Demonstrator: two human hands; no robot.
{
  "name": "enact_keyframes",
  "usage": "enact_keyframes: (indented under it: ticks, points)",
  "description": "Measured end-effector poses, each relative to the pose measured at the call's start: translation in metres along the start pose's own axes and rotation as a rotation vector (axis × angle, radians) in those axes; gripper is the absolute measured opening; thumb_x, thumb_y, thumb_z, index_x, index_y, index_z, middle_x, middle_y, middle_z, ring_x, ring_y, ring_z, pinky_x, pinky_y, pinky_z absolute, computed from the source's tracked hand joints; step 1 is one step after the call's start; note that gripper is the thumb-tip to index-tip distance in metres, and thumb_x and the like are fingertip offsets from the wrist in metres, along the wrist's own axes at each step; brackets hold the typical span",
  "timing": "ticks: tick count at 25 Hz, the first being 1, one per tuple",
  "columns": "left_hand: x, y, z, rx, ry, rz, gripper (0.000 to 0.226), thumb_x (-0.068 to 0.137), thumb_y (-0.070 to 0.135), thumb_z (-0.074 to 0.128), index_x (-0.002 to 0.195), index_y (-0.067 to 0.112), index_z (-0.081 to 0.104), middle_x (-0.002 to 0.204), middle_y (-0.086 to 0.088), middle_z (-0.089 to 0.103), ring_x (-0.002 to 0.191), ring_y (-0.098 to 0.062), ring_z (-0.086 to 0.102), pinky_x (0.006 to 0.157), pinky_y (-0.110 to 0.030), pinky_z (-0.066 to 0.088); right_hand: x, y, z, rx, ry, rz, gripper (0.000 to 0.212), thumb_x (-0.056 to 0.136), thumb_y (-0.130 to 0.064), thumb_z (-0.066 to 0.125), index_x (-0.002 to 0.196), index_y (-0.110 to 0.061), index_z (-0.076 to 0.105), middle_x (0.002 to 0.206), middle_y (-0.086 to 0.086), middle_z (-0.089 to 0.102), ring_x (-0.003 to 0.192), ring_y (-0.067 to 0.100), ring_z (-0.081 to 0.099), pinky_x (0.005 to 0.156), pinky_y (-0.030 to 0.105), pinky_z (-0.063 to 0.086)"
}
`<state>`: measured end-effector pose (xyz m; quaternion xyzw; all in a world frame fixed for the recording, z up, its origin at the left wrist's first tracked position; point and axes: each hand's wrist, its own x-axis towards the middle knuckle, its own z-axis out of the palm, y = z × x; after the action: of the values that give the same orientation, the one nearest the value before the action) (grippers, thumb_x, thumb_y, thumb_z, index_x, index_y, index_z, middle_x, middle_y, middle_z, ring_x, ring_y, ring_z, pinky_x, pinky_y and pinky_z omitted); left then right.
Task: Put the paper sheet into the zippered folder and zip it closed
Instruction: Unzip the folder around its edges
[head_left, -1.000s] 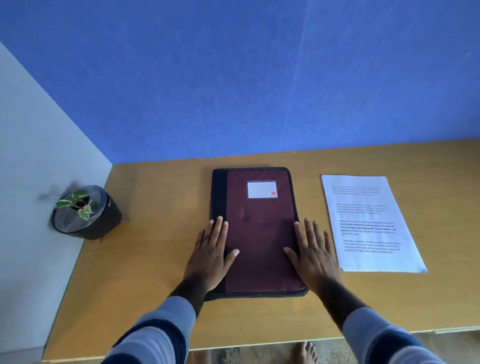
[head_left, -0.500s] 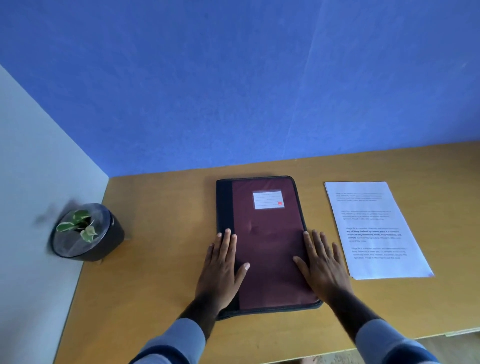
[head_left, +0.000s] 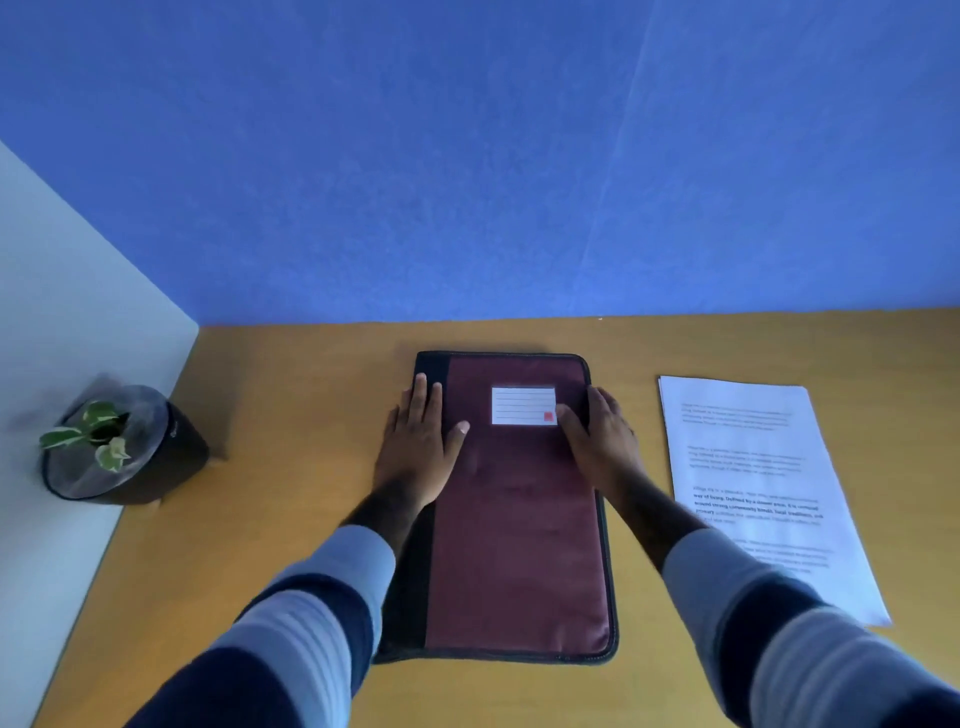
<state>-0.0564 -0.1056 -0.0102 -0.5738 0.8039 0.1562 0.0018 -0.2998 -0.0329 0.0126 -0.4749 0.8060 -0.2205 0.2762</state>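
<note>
A maroon zippered folder (head_left: 514, 525) with a black spine and a white label lies closed on the wooden desk (head_left: 291, 426), long side running away from me. My left hand (head_left: 418, 447) rests flat on its far left part, fingers straight over the spine. At the far right edge my right hand (head_left: 600, 441) has its thumb on the cover by the label while its fingers curl over the folder's edge. The printed paper sheet (head_left: 758, 483) lies flat on the desk to the right of the folder, apart from it.
A small potted plant (head_left: 114, 447) in a dark pot stands at the desk's left edge beside a white side panel. A blue wall rises behind the desk. Bare desk surface lies between pot and folder.
Both hands have slid from the folder's near half up to its far end. The right hand's fingers now wrap over the right edge. The folder and sheet stay put.
</note>
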Motion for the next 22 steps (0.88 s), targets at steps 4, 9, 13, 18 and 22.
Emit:
enact_keyframes:
  ticks: [4,9,13,18,22]
  points:
    - [0.057,-0.003,-0.023,0.021,0.028,0.005,0.071,0.107,0.051,0.029,0.162,0.009,0.015,0.172,-0.01,0.004,0.158,-0.027,0.008,0.127,-0.042,0.014,0.036,-0.007,-0.007,-0.048,0.028,0.048,0.07,0.102,-0.053,0.044,0.154,-0.008,0.032,0.164,0.014,0.029,0.149,0.034,0.032,0.119,0.049,0.033]
    - [0.099,-0.009,-0.036,0.124,0.095,-0.016,0.045,0.107,0.036,0.038,0.129,0.003,0.058,0.138,-0.019,0.052,0.124,-0.038,0.05,0.103,-0.046,0.042,0.066,-0.002,-0.001,-0.255,0.017,0.03,0.075,0.102,-0.056,0.044,0.157,-0.008,0.027,0.172,0.012,0.007,0.159,0.028,0.002,0.125,0.047,0.014]
    - [0.121,-0.005,-0.044,0.099,0.097,-0.115,0.04,0.105,0.029,0.039,0.118,0.004,0.066,0.122,-0.016,0.062,0.111,-0.037,0.058,0.09,-0.044,0.048,0.079,0.002,0.002,-0.13,0.057,0.057,0.056,0.094,-0.05,0.062,0.134,-0.01,0.055,0.158,0.012,0.038,0.145,0.034,0.037,0.116,0.053,0.037]
    - [0.151,0.009,-0.062,0.11,-0.063,-0.298,0.027,0.099,0.03,0.056,0.112,0.008,0.068,0.116,-0.01,0.07,0.104,-0.032,0.068,0.07,-0.034,0.046,0.083,-0.003,0.0,-0.034,0.1,0.091,0.049,0.088,-0.043,0.073,0.121,-0.008,0.06,0.14,0.008,0.051,0.123,0.03,0.054,0.102,0.054,0.048]
    - [0.168,0.019,-0.074,0.178,-0.182,-0.365,0.019,0.092,0.027,0.064,0.087,0.009,0.063,0.094,-0.007,0.07,0.084,-0.03,0.067,0.067,-0.03,0.05,0.083,-0.001,0.002,-0.033,0.111,0.086,0.055,0.088,-0.043,0.073,0.127,-0.008,0.058,0.15,0.012,0.046,0.133,0.032,0.049,0.108,0.054,0.044]
